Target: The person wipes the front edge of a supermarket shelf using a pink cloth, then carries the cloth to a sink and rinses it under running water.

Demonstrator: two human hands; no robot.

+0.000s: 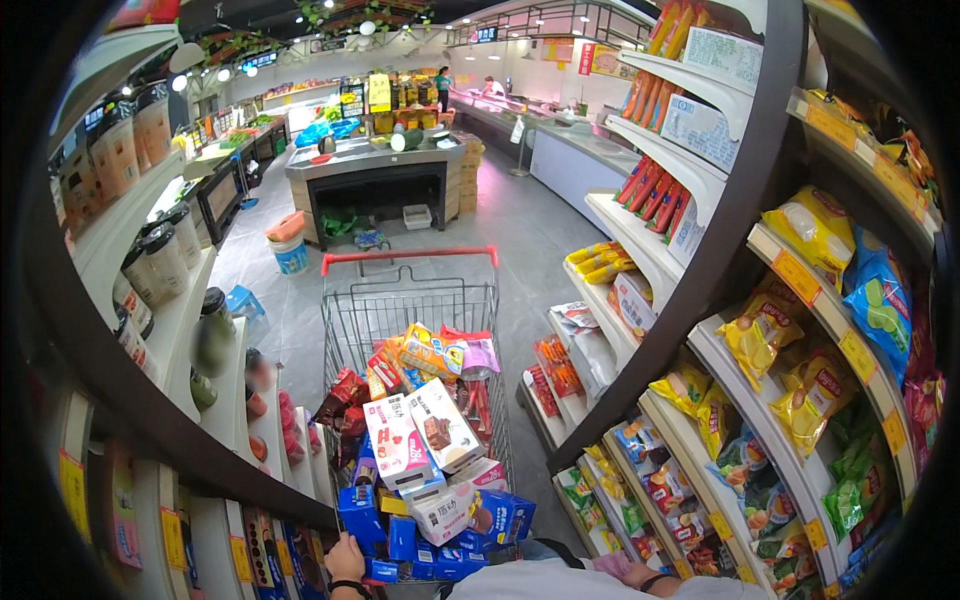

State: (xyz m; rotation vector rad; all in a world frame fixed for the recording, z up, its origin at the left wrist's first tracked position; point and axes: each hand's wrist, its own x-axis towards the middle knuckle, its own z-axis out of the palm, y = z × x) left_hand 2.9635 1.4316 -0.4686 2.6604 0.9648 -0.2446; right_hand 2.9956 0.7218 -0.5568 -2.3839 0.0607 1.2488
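A wire shopping cart [411, 300] stands right before me, its red handle [409, 256] at the far end. My left hand [346, 558] is curled over the cart's near left edge, beside blue boxes [361, 517]. My right hand [632, 573] is low beside my body, by the snack shelves. Something pinkish [610, 564] shows at its fingers; whether it is held is unclear. Piled in the cart are a white-and-pink box [396, 442], a white box with a cake picture [442, 427], an orange pack [433, 351] and dark red bags [343, 397].
Shelves with bagged chips [814, 401] rise close on the right, and shelves with jars [161, 259] on the left. Beyond the cart are a small stool [372, 240], a bucket [288, 253] and a display counter [379, 161]. Two people [443, 86] are far back.
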